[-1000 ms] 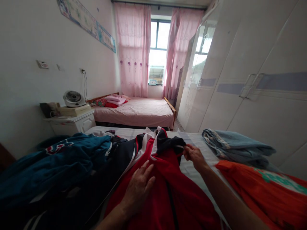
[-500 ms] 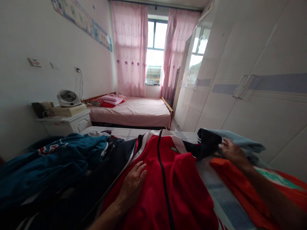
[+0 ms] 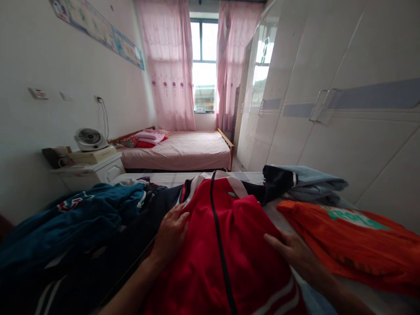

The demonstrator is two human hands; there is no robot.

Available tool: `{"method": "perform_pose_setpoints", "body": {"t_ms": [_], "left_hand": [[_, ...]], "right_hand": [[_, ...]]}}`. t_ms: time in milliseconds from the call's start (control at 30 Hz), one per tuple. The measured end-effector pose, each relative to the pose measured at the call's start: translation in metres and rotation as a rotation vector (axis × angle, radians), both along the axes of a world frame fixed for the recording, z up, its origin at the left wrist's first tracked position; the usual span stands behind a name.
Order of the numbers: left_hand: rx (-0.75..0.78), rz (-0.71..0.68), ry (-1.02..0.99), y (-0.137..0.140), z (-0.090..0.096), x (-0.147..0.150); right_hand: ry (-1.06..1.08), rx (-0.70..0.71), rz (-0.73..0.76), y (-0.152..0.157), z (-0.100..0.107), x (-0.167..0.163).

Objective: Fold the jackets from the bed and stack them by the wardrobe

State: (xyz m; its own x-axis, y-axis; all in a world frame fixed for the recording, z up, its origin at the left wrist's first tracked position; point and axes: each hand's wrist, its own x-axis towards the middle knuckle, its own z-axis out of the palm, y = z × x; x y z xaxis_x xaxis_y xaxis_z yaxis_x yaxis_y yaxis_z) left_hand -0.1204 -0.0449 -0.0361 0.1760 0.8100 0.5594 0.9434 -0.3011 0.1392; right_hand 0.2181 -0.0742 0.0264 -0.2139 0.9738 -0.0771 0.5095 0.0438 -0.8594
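Observation:
A red tracksuit jacket [image 3: 197,253] with a black zip, white shoulders and dark sleeves lies front up before me. My left hand [image 3: 171,229] rests on its left side, the fingers laid flat and slightly apart. At the jacket's right edge is my right hand [image 3: 290,247], open, its thumb stretched over the red cloth; some of its fingers are hard to make out. The jacket's dark right-side sleeve [image 3: 277,183], with white stripes at the cuff, is bent and lies against folded denim. The other dark sleeve [image 3: 138,238] spreads toward the lower left.
Left of the jacket lies a teal garment [image 3: 95,214]. On the right are an orange shirt [image 3: 354,245] with green print and folded blue jeans [image 3: 321,181]. Beyond stand a pink-covered bed [image 3: 183,151], a cabinet with a fan [image 3: 90,139], and a white wardrobe [image 3: 348,157].
My right hand has let go of the dark sleeve cuff and come down to the jacket's right edge. My left hand has shifted slightly up and left along the jacket.

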Motion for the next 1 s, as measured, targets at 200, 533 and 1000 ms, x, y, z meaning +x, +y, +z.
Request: {"method": "perform_pose_setpoints", "body": {"t_ms": [200,533,1000], "left_hand": [[-0.012,0.289,0.291,-0.010,0.017,-0.030],[-0.286,0.529,0.163,-0.016,0.071,-0.074],[-0.408,0.584,0.097,-0.085,0.041,-0.107]], "right_hand": [[0.001,-0.042,-0.151,-0.017,-0.016,0.063],[-0.513,0.108,-0.174,-0.027,-0.063,0.094],[-0.315,0.294,0.122,-0.032,-0.014,0.033]]}}
